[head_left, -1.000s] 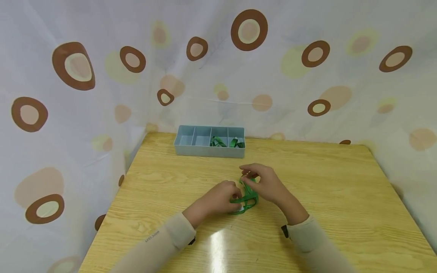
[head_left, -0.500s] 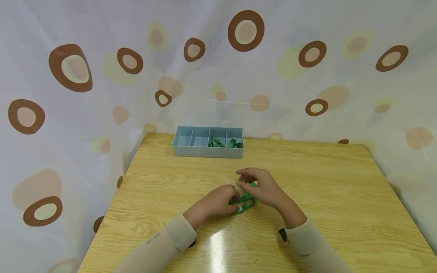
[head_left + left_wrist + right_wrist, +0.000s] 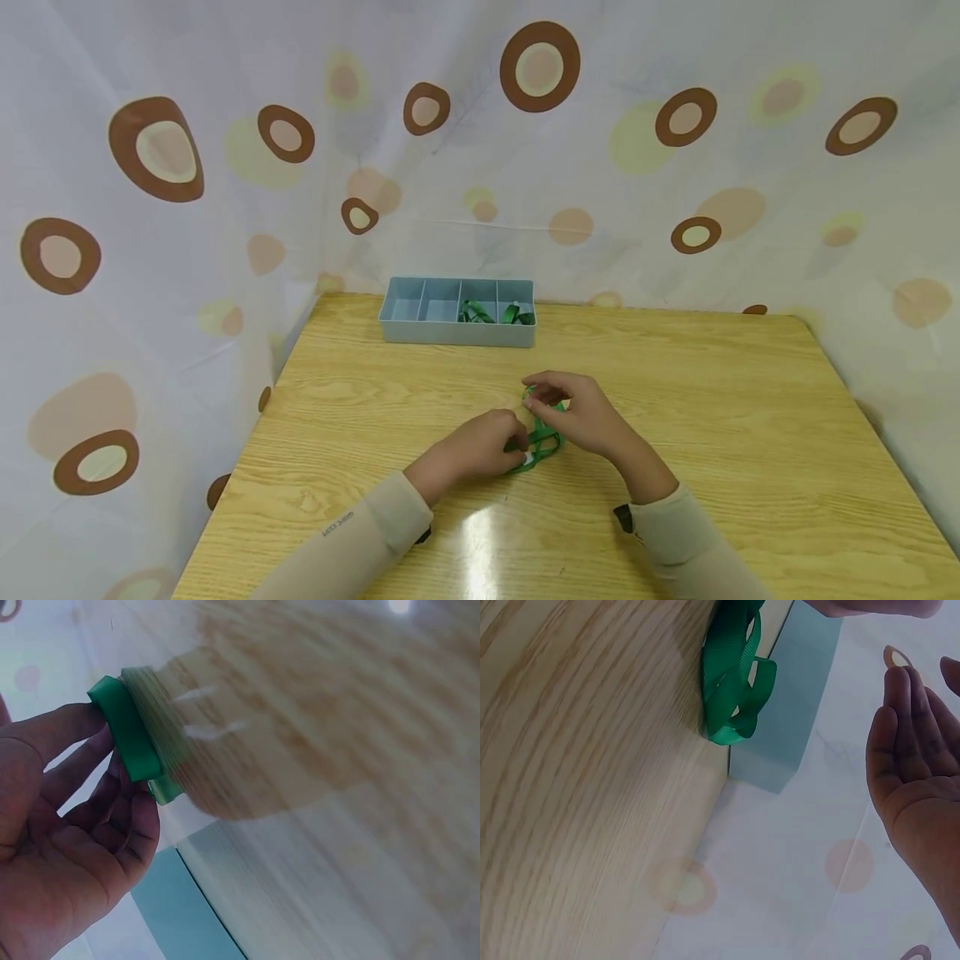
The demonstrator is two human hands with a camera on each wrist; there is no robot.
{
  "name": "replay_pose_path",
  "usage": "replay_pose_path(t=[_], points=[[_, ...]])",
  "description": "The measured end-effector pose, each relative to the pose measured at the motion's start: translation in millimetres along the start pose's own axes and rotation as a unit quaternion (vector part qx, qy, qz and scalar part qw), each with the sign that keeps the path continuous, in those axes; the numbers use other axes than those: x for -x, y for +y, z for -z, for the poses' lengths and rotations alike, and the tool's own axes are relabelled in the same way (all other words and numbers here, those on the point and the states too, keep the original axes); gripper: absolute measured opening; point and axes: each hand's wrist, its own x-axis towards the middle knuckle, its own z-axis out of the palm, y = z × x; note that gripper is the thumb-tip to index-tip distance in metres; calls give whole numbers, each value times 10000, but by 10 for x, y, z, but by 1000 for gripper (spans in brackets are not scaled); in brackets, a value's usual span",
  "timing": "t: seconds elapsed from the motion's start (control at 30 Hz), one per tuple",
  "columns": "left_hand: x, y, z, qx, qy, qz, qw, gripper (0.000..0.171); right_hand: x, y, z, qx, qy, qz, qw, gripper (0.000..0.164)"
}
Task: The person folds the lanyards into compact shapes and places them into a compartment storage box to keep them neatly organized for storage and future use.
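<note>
A looped green ribbon [image 3: 542,436] lies on the wooden table, between both hands in the head view. My left hand [image 3: 483,443] pinches its near left part, beside a small white patch. Close up in the left wrist view, the ribbon [image 3: 135,735] sits at the fingertips of the left hand [image 3: 75,825]. Over the ribbon's far end hovers my right hand [image 3: 581,410], fingers loosely bent and hiding part of it. Seen from the right wrist, the ribbon's loops [image 3: 735,682] are apart from the right hand [image 3: 922,765], and nothing shows in that hand.
Behind the hands, a blue-grey divided box [image 3: 457,333] stands near the table's back edge. Green ribbon pieces [image 3: 477,312] lie in its two right compartments. A patterned curtain [image 3: 480,167] borders the wooden table [image 3: 712,400] at the back and sides.
Both hands have come slightly nearer the body over the last second. The right hand now covers more of the ribbon's far end. The left hand keeps its pinch. The view has shifted a little.
</note>
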Motion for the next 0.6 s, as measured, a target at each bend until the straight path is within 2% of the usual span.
replay_pose_path(t=[0.13, 0.37, 0.6], points=[[5, 7, 7, 61, -69, 21, 10000, 12, 27, -189, 51, -21, -32, -52, 10000, 28], [4, 13, 12, 176, -104, 45, 9998, 11, -22, 102, -28, 25, 36, -155, 9999, 29], [-11, -22, 18, 33, 7, 112, 9999, 8, -12, 125, -13, -2, 22, -99, 9999, 27]])
